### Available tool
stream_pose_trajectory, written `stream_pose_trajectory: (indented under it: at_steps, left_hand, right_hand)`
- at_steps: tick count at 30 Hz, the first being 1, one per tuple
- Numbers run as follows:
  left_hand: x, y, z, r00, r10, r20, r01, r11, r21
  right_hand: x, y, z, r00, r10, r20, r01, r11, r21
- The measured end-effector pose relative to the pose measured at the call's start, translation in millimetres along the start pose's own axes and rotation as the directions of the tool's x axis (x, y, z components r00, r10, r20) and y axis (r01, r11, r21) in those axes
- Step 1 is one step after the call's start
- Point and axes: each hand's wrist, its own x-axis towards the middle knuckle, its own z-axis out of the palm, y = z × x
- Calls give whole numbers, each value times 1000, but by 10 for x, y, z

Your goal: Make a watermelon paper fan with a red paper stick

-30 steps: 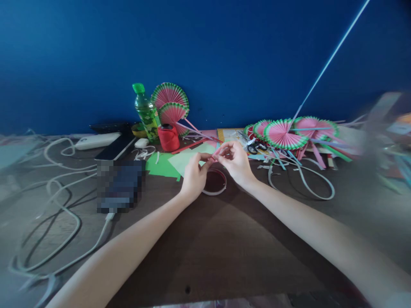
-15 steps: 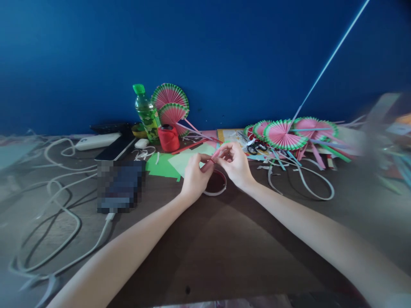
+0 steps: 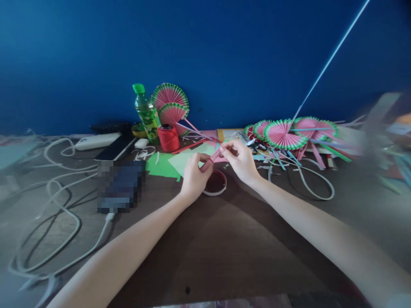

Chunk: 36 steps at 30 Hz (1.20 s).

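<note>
My left hand (image 3: 195,175) is closed around the lower part of a narrow pink folded paper (image 3: 212,159), which slants up to the right. A thin dark line crosses the paper near my left thumb; I cannot make out what it is. At the paper's upper end, the thumb and fingers of my right hand (image 3: 242,161) are pinched together on it. Just below both hands, a roll of tape (image 3: 225,186) lies flat on the dark table (image 3: 212,239), partly covered by my left hand.
Pleated pink-and-green paper fans (image 3: 285,133) lie at the back right, beside scissors (image 3: 257,147) and paper strips. A green-capped bottle (image 3: 147,113) and a red thread spool (image 3: 168,139) stand at the back left. Green paper (image 3: 162,166), a phone (image 3: 121,187) and white cables (image 3: 77,222) lie left.
My right hand has shifted a little to the right, away from my left hand, and more of the pink paper shows between them. The left hand has stayed almost still.
</note>
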Motion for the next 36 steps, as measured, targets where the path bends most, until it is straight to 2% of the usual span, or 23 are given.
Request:
stream_pose_trajectory:
  at_steps: [11,28,36]
  left_hand:
    - [-4,9,-3,1000,13,-1,-13,1000,-8]
    - [-14,23,-17,999,37,26,-37,999,-7]
    - [-17,31,-24,999,31,35,-31,999,-12]
  right_hand:
    - [35,19,-27,995,100,32,-99,995,-15]
    - [30,85,-17,995,94,41,-91,993,-73]
    - [42,108,-14,985,173,10,-172,984,-53]
